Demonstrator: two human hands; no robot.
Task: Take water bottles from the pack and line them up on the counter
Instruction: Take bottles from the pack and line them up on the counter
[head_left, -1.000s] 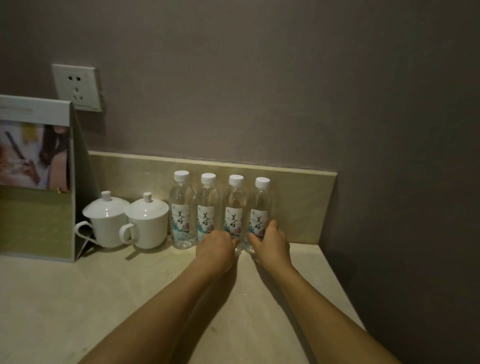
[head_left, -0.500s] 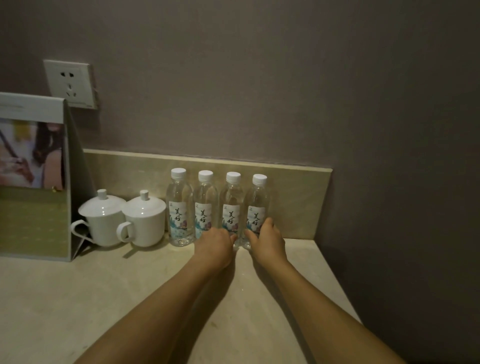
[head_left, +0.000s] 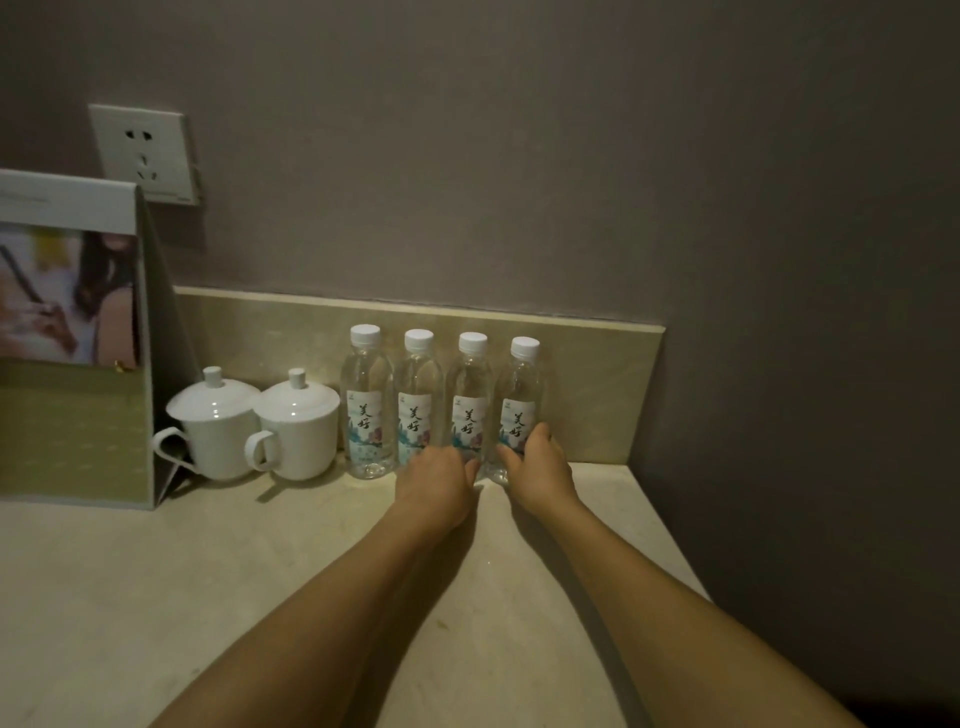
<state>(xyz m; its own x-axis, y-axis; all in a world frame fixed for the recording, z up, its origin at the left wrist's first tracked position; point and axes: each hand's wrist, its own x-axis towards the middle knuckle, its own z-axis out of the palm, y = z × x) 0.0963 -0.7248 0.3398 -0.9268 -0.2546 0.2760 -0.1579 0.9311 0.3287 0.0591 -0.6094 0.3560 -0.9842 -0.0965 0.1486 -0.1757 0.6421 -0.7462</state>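
Note:
Several clear water bottles with white caps and printed labels stand upright in a row against the beige backsplash. My right hand (head_left: 537, 467) grips the lower part of the rightmost bottle (head_left: 521, 400), fingers curled round it. My left hand (head_left: 434, 480) sits low in front of the second bottle (head_left: 417, 400) and the third bottle (head_left: 470, 400). Its fingers curl at their bases; the fingertips are hidden, so I cannot tell which one it grips. The leftmost bottle (head_left: 367, 400) stands untouched. No pack is in view.
Two white lidded cups (head_left: 298, 426) (head_left: 215, 431) stand left of the bottles. A folded display card (head_left: 72, 338) stands at far left under a wall socket (head_left: 143, 153). The counter (head_left: 208, 597) ends at a dark wall on the right.
Both hands stay at the bottle bases and the row looks the same. Only the view has shifted slightly.

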